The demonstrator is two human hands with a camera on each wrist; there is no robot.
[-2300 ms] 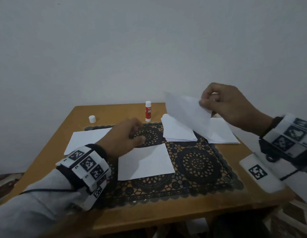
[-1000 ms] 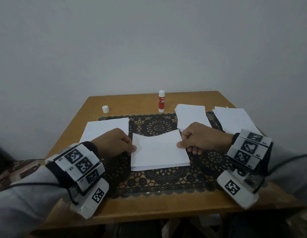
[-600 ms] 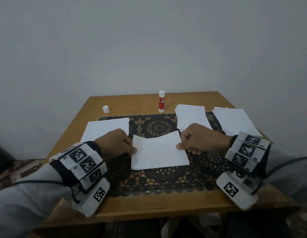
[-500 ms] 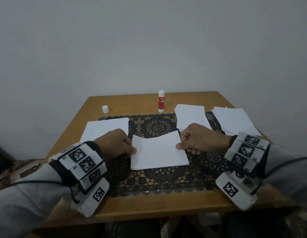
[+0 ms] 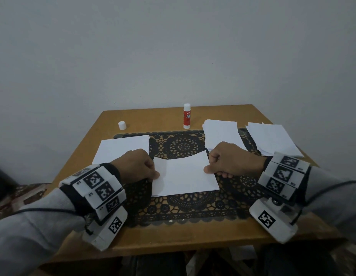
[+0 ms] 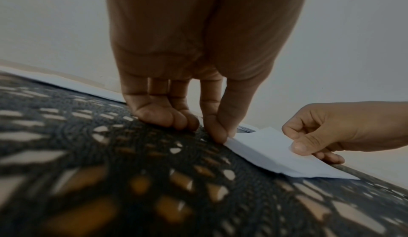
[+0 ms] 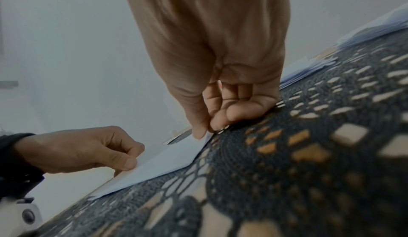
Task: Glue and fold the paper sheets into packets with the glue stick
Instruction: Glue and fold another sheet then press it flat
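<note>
Pinching the folded paper (image 5: 184, 175) at its two side edges, the left hand (image 5: 136, 166) and right hand (image 5: 231, 161) hold it flat on the black lace mat (image 5: 193, 208), each with thumb on top and fingers curled. Further back on the bench (image 5: 153, 118) the glue stick (image 5: 187, 116) stands upright, its white cap (image 5: 122, 125) well apart to the left. Two paper stacks (image 5: 221, 134) lie to the right and a single sheet (image 5: 121, 147) to the left.

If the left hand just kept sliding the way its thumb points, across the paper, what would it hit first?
Most likely the right hand. The left hand pinches the left edge of the folded sheet, its thumb pointing right across it, and the right hand pinches the opposite edge. Only bare paper lies between them, though the exact line is hard to judge.
</note>
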